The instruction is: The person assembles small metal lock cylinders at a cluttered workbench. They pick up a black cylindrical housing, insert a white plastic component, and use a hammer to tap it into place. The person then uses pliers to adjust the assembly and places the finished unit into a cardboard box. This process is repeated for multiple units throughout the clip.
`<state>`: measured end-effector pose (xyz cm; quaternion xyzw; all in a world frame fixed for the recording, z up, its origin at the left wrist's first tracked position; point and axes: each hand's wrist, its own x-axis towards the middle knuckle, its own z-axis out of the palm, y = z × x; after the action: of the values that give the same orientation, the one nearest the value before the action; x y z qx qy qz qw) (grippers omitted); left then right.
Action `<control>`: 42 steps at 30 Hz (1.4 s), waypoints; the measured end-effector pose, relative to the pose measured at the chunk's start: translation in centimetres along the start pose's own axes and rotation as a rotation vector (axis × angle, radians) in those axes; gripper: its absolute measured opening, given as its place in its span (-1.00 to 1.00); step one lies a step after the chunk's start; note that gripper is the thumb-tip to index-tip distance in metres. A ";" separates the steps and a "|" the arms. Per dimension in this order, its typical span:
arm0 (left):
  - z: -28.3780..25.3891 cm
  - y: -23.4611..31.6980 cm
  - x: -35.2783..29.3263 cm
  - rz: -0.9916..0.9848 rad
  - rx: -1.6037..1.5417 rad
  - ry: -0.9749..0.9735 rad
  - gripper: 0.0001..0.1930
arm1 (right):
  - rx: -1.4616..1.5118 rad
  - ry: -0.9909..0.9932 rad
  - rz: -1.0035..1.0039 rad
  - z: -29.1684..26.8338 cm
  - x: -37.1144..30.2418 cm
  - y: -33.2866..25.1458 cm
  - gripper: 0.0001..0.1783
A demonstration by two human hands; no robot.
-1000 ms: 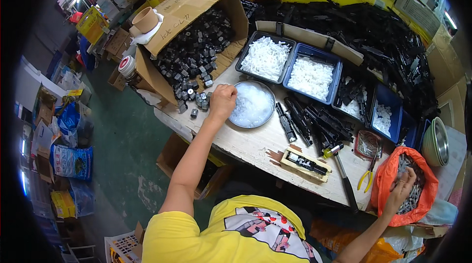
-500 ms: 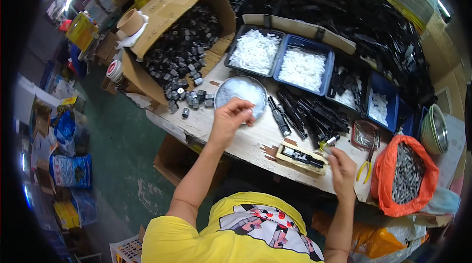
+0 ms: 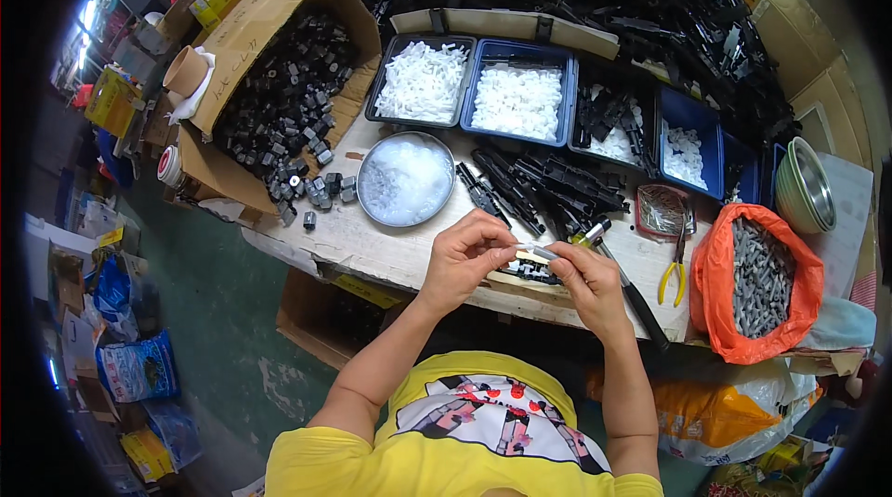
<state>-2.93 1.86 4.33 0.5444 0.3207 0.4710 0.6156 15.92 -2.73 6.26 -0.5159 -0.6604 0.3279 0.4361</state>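
Note:
Both hands meet over the near edge of the bench, fingertips almost touching. My left hand [image 3: 465,260] pinches a small white piece [image 3: 523,247]. My right hand [image 3: 592,285] grips a short grey cylindrical part [image 3: 546,254], its end against the white piece; whether they are joined I cannot tell. Just beneath the fingers lies a pale wooden holder [image 3: 520,289] with a black and white assembly [image 3: 531,271] in it, partly hidden by my hands. To the left is a round metal dish [image 3: 360,183] of whitish, frothy-looking material.
A hammer [image 3: 641,311] lies right of my right hand. Beyond are yellow-handled pliers [image 3: 671,283] and an orange bag [image 3: 711,297] of grey parts. Blue trays [image 3: 567,98] of white pieces line the back. Black strips [image 3: 557,186] lie mid-bench; a carton [image 3: 246,51] of black blocks stands left.
My left hand has left the metal dish and come right, to the wooden holder. My right hand has moved left to meet it, uncovering the hammer's handle. The view has shifted slightly.

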 end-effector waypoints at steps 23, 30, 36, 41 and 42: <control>2.3 -3.3 0.0 0.366 0.825 -0.158 -0.71 | 0.545 -0.001 0.705 -3.8 -5.1 3.5 -0.90; 2.7 -4.2 -0.1 0.292 0.882 -0.144 -0.69 | 0.522 -0.034 0.737 -3.6 -4.1 3.5 -0.92; 2.7 -4.3 -0.2 0.273 0.880 -0.136 -0.68 | 0.444 -0.016 0.672 -3.5 -4.0 3.5 -0.92; 2.6 -4.3 -0.2 0.266 0.864 -0.134 -0.67 | 0.427 -0.036 0.640 -2.8 -3.7 3.8 -0.95; 2.6 -4.3 -0.2 0.267 0.865 -0.133 -0.67 | 0.423 -0.037 0.642 -2.7 -3.6 3.8 -0.95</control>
<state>0.39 0.90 0.61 0.8171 0.3748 0.3330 0.2846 20.23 -5.34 3.18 -0.5893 -0.3906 0.5859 0.3960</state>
